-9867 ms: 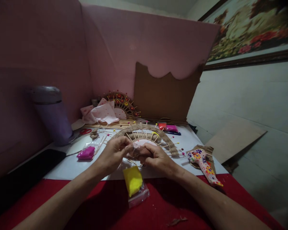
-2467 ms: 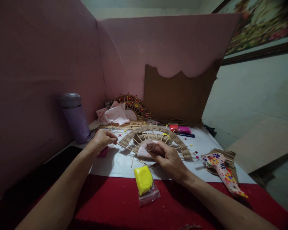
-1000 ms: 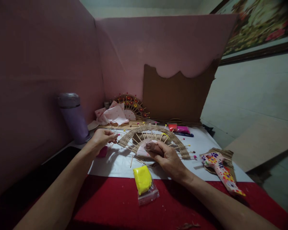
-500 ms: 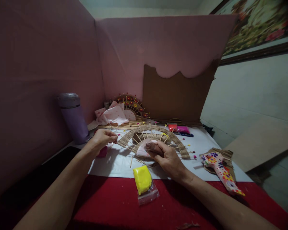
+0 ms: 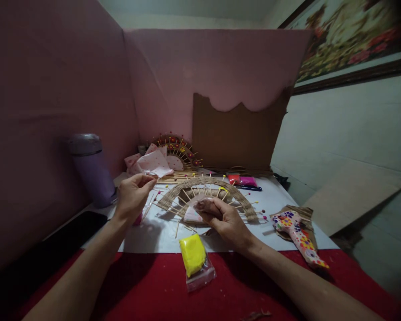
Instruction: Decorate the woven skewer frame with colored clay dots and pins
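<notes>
My right hand (image 5: 222,218) grips a half-round, fan-shaped craft piece (image 5: 178,189) by its pale fabric-covered centre. Twine is woven round its curved outer band, and thin sticks run out from the centre with small pink, yellow and dark balls on their ends. To the left of the fan and a little apart from it, my left hand (image 5: 133,194) is raised with thumb and forefinger pinched together. Whatever lies between those fingertips is too small to make out. In front of the fan lies a clear bag of yellow clay (image 5: 192,255).
A purple bottle (image 5: 92,174) and a dark flat object (image 5: 76,227) are at left. Behind stand a finished-looking decorated fan (image 5: 190,156), pink cloth (image 5: 155,162) and cardboard (image 5: 234,138). Red and magenta packets (image 5: 247,181) lie at the back; a flower-painted figure (image 5: 299,236) rests right.
My left hand has moved up and away from the left end of the fan, its fingers still pinched. My right hand keeps its hold. The whole view has shifted slightly.
</notes>
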`<state>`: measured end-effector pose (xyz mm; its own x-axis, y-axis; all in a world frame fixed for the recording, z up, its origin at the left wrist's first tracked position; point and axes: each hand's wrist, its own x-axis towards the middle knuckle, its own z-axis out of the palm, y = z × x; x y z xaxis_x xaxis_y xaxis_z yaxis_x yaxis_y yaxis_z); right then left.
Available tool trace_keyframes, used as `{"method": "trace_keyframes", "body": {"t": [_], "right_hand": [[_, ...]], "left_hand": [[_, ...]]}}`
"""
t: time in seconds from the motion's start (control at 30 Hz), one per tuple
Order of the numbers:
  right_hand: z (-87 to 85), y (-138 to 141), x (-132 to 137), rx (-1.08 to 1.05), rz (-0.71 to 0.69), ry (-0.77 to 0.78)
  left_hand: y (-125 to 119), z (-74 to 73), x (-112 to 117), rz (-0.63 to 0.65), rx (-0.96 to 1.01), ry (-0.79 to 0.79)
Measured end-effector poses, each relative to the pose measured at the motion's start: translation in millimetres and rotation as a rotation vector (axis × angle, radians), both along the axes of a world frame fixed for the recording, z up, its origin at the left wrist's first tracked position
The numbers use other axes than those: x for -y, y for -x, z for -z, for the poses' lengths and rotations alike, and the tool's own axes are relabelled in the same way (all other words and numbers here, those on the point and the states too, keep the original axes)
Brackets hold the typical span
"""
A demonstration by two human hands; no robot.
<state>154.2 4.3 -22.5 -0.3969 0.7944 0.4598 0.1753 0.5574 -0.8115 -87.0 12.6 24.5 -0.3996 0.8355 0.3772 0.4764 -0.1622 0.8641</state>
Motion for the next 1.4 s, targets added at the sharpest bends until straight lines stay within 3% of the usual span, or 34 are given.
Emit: {"method": "trace_keyframes", "body": {"t": [0.03, 0.1, 0.2, 0.3, 0.47, 0.67, 0.77, 1.03, 1.2, 1.4], "right_hand": [[-0.5, 0.3, -0.1, 0.0, -0.009, 0.001], [-1.8, 0.5, -0.3, 0.028, 0.002, -0.007], [-4.1, 0.3, 0.7, 0.077, 0.036, -0.027], [-6.0, 0.4, 3.4, 0.096, 0.022, -0.035], [-8.0, 1.4, 7.6, 0.083, -0.028, -0.017], [-5.3, 3.0, 4.3, -0.011, -0.089, 0.124], [-3.9, 3.2, 3.1, -0.034, -0.125, 0.143], [-1.9, 3.3, 2.9, -0.129, -0.239, 0.202], [-0.1, 2.9, 1.3, -0.138, -0.234, 0.231], [-0.1, 2.5, 0.5, -0.102, -0.161, 0.125]], "left_hand": [[-8.5, -0.6, 3.9, 0.048, -0.033, -0.134], [-27.0, -1.1, 12.8, 0.213, -0.104, -0.239], [-47.5, 0.0, 23.8, 0.482, -0.211, -0.267], [-52.3, 3.0, 28.3, 0.577, -0.268, -0.248], [-49.5, 8.5, 27.2, 0.574, -0.309, -0.283], [-51.2, 9.0, 28.6, 0.55, -0.365, -0.505], [-51.2, 7.4, 30.3, 0.561, -0.425, -0.544], [-51.9, 5.1, 32.6, 0.574, -0.371, -0.483], [-52.3, 3.8, 35.2, 0.585, -0.357, -0.426], [-51.0, 4.6, 34.3, 0.522, -0.418, -0.343]]}}
